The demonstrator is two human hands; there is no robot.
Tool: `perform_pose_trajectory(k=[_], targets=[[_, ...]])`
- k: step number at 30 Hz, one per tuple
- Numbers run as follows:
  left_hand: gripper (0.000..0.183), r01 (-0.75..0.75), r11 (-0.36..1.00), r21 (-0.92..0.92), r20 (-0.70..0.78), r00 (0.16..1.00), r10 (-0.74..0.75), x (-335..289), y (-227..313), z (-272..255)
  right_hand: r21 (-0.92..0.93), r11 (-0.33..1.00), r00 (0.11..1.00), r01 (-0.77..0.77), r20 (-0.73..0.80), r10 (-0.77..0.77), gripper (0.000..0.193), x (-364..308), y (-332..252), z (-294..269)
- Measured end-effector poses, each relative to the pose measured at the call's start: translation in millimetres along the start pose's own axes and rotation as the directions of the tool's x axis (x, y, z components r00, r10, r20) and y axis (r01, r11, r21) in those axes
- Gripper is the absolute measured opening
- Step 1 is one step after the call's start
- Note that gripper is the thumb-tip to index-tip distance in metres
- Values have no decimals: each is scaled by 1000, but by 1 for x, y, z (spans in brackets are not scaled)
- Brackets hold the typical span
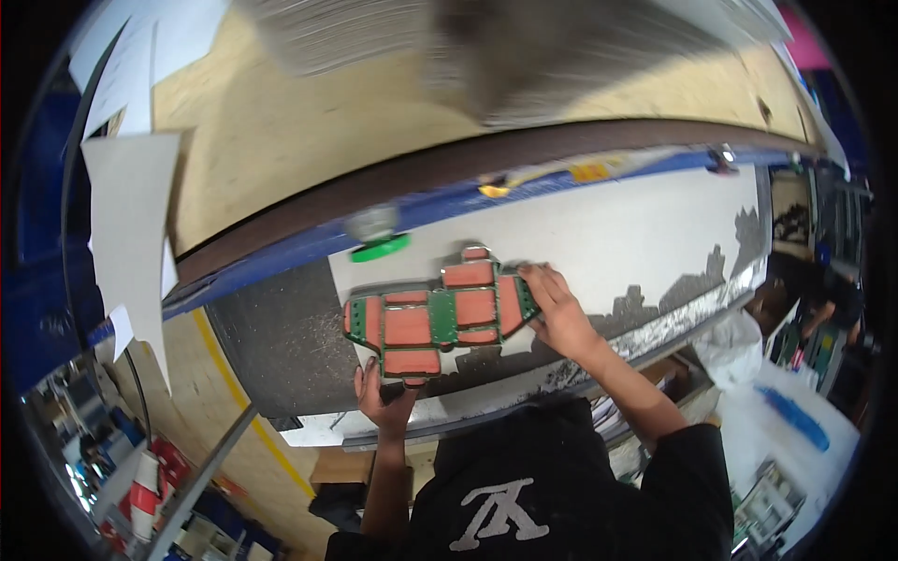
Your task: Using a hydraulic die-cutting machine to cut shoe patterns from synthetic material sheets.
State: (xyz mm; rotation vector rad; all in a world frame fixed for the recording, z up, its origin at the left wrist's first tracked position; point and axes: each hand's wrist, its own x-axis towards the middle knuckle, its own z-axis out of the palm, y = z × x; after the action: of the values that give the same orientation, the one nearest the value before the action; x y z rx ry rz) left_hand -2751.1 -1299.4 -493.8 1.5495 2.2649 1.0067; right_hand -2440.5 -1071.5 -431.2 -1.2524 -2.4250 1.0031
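A steel-rule cutting die [442, 318] with a green base and salmon-red foam pads lies over a white sheet [655, 224] and the dark surface left of it. My left hand [382, 397] is at its near lower-left edge, fingers and thumb around a projecting end. My right hand [561, 316] grips its right end, fingers over the far corner. Both hands hold the die, though the undersides of the fingers are hidden. Along the sheet's near right side runs a stepped, cut-out edge, with the dark surface showing through.
A blue and brown beam [449, 166] crosses beyond the sheet, with a green-rimmed knob [380, 245] on it. Behind it stand pale stacked sheets [355, 37] on a wooden surface. A pale offcut [136, 215] hangs at left. A plastic bag [730, 346] is at right.
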Motion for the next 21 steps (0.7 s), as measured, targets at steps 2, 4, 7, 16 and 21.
perform_pose_trajectory(k=[2,4,7,16,21], targets=[[78,2,1000,-11,28,1000,-2,4,1,1,10,1000,1000,-6,-26,6,98,0,8,2],[81,10,1000,7,12,1000,-10,2,-3,2,48,998,999,35,-24,-34,98,0,7,1],[88,56,998,-17,18,998,-56,3,5,3,140,989,996,43,-83,-32,93,-4,14,-4],[97,183,976,120,13,982,-186,1,24,-22,177,707,383,-685,-738,556,81,-102,77,-2],[89,215,974,68,-37,976,-213,2,22,-19,634,564,324,-529,-464,825,91,-86,82,-10]])
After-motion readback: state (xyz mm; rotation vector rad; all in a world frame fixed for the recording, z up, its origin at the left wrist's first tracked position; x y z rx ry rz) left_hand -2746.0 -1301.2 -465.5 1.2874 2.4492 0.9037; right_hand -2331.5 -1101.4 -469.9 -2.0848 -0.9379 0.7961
